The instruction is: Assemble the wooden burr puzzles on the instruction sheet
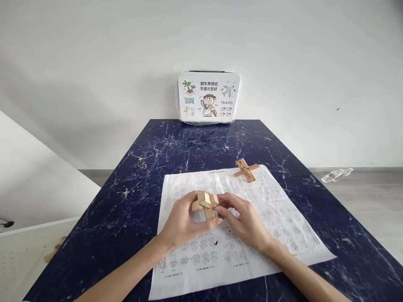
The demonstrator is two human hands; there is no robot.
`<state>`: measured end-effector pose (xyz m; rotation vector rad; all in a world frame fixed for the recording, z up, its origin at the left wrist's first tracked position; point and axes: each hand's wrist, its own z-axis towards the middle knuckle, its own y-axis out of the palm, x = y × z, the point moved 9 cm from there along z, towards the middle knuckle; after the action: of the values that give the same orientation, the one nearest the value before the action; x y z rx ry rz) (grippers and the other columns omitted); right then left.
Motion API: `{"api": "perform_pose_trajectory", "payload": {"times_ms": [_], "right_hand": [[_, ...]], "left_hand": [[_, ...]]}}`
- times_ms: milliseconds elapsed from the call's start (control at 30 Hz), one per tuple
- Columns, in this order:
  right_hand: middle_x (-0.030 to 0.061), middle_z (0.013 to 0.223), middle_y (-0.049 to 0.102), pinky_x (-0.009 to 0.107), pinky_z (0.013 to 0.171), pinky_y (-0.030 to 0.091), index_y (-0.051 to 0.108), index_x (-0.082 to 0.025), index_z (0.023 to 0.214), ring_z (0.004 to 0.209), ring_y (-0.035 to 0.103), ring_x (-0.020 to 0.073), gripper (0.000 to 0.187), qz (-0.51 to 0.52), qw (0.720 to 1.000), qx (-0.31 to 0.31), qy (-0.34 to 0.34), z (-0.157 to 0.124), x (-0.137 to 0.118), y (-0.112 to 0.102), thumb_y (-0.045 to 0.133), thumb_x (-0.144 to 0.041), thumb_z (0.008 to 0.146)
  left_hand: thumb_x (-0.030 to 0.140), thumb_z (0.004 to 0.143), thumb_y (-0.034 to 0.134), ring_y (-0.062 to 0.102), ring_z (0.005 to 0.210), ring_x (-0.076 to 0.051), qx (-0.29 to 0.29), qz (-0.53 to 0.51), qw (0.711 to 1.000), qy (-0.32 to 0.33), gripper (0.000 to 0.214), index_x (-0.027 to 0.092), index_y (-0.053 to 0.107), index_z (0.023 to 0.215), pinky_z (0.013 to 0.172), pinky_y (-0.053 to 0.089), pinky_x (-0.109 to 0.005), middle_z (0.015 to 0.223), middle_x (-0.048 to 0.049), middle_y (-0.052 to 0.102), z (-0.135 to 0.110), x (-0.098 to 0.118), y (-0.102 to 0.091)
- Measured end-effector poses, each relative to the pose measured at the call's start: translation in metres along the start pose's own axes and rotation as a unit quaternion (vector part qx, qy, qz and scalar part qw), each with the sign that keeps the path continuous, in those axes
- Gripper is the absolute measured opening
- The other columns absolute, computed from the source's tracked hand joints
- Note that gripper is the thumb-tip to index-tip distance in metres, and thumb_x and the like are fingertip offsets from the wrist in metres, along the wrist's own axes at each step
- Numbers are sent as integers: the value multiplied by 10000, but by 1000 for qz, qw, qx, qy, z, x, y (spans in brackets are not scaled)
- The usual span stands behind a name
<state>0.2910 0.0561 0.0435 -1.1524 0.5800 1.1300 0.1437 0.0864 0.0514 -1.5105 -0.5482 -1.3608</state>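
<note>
Both my hands hold a small wooden interlocking puzzle (205,203) just above a printed instruction sheet (277,218). My left hand (182,222) grips it from the left, thumb underneath and fingers curled behind. My right hand (244,220) pinches its right side with the fingertips. A second wooden cross-shaped puzzle (246,169), marked with a handwritten number, lies on the sheet's far right corner, away from both hands.
The sheet lies on a dark blue marbled table (132,176). A white illustrated case (208,98) leans against the wall at the table's far edge. A plastic bottle (336,174) lies on the floor to the right. White furniture (31,235) stands to the left.
</note>
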Motion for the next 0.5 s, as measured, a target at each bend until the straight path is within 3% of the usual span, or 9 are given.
{"api": "perform_pose_trajectory", "payload": {"times_ms": [267, 367, 500], "right_hand": [[53, 1022, 733, 340, 741, 585, 643, -249, 1185, 836, 700, 201, 146, -28, 999, 13, -45, -3, -7, -2, 530, -281, 1099], [40, 948, 715, 345, 737, 572, 649, -244, 1161, 800, 690, 196, 139, -17, 999, 37, -23, -1, -4, -8, 537, -292, 1094], [13, 800, 669, 338, 685, 547, 651, -220, 1159, 706, 662, 182, 180, 26, 998, 50, 17, 1, 6, -10, 526, -334, 1096]], "left_hand": [[452, 718, 948, 617, 1083, -320, 17, 164, 984, 61, 429, 271, 706, 1022, 986, 540, -544, 1106, -50, 627, -2, 0, 0], [435, 753, 922, 569, 1163, -354, 60, 195, 977, 59, 384, 282, 714, 1037, 1014, 514, -577, 1174, -67, 623, -2, -6, -8], [372, 764, 903, 514, 1260, -381, 126, 250, 958, 63, 477, 284, 677, 1175, 1079, 452, -613, 1310, -81, 590, -3, -11, -20]]}}
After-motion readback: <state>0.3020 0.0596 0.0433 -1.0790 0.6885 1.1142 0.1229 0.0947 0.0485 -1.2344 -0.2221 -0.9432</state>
